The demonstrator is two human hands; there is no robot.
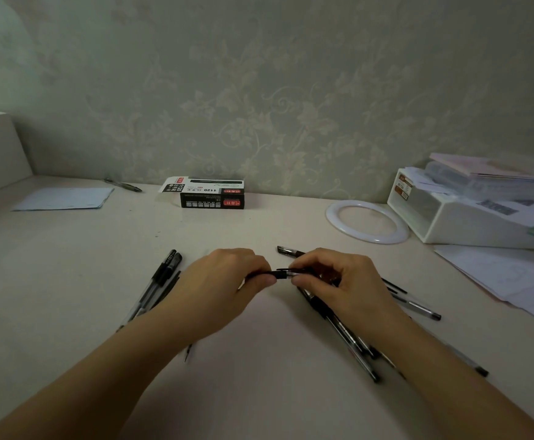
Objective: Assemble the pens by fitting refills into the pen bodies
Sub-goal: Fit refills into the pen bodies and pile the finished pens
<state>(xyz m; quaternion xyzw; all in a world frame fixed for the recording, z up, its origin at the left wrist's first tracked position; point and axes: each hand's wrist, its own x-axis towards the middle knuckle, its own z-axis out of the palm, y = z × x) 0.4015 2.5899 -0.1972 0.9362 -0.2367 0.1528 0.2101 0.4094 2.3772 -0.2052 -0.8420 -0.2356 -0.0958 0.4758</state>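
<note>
Both hands hold one black pen (282, 274) level above the middle of the desk. My left hand (227, 281) grips its left end with curled fingers. My right hand (335, 281) pinches its clear barrel at the right end. A bundle of several black pens (161, 281) lies to the left of my left arm. Several more pens and pen parts (342, 331) lie under and beside my right hand and wrist. One loose dark pen piece (286, 250) lies just beyond my right hand.
A black and white pen box (208, 193) stands at the wall behind the hands. A white ring (367, 222) and a white storage box (469, 214) with papers sit at the right. Loose sheets (513, 281) lie at the right; a blue paper (65, 198) and a pen (122, 185) lie far left.
</note>
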